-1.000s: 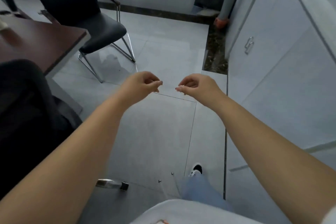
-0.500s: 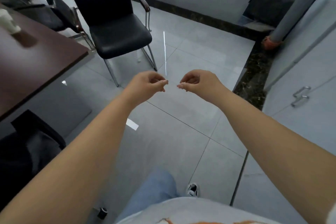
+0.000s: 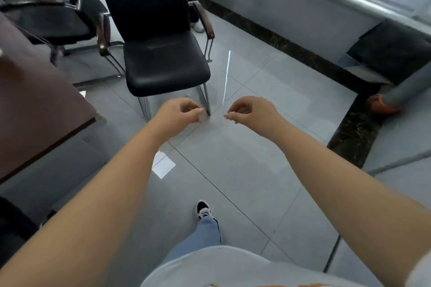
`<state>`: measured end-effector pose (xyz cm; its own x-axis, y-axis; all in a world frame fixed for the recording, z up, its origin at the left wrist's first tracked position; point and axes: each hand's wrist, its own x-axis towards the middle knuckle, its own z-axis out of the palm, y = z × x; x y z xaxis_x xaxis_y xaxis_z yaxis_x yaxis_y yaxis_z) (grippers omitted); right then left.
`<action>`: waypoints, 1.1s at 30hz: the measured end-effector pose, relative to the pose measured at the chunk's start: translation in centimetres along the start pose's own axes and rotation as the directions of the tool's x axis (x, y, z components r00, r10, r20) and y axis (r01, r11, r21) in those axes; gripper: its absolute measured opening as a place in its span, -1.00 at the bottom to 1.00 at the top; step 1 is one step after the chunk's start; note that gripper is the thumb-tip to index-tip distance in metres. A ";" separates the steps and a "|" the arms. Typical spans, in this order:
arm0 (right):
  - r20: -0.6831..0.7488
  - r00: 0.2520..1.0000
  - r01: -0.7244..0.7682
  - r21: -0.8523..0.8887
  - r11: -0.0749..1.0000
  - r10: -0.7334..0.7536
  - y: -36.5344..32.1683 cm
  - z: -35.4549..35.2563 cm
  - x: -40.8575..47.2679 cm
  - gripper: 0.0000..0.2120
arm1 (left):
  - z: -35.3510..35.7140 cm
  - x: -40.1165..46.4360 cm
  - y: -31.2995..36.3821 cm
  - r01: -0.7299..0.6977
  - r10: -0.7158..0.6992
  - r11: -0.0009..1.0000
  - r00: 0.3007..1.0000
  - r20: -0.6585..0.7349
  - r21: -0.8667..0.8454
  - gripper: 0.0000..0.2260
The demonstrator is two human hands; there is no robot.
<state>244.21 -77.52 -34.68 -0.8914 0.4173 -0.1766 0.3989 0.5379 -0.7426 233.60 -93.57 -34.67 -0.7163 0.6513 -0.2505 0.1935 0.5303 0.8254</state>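
Both my arms reach forward over the grey tiled floor. My left hand has its fingers curled with thumb and fingertips together, and nothing shows between them. My right hand mirrors it a short gap to the right, fingers curled and fingertips pinched, with no object visible in it. The two hands do not touch. Just beyond them stands a black chair with a metal frame, its front leg behind my left fingertips.
A brown table lies at the left, with a second black chair behind it. A grey pipe with an orange base, a black object and a pale cabinet are at the right. My shoe is on the floor below.
The view has swung left and moved forward, so the black chair is nearer and more central. My hands keep the same curled pose, slightly farther apart.
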 end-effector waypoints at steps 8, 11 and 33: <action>0.136 0.990 0.031 0.062 0.998 -0.039 -4.2 -0.7 16.5 -0.89 | -7.9 12.8 -0.3 0.079 -0.102 0.987 0.982 -0.161 -0.141 -0.89; 0.216 0.975 0.055 0.035 0.998 -0.062 -4.8 -0.1 21.0 -0.90 | -9.2 16.1 -1.3 0.138 -0.169 0.976 0.968 -0.187 -0.170 -0.88; 0.707 0.674 0.286 0.018 0.958 -0.215 -17.1 12.1 52.2 -0.87 | -21.7 30.3 -9.5 0.141 -0.784 0.493 0.500 -0.368 -0.858 -0.84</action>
<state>188.26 -73.82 -39.06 -0.8386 -0.3516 -0.4160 0.1232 0.6216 -0.7736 195.54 -90.66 -39.17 -0.7568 -0.2897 -0.5859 -0.5810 -0.1125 0.8061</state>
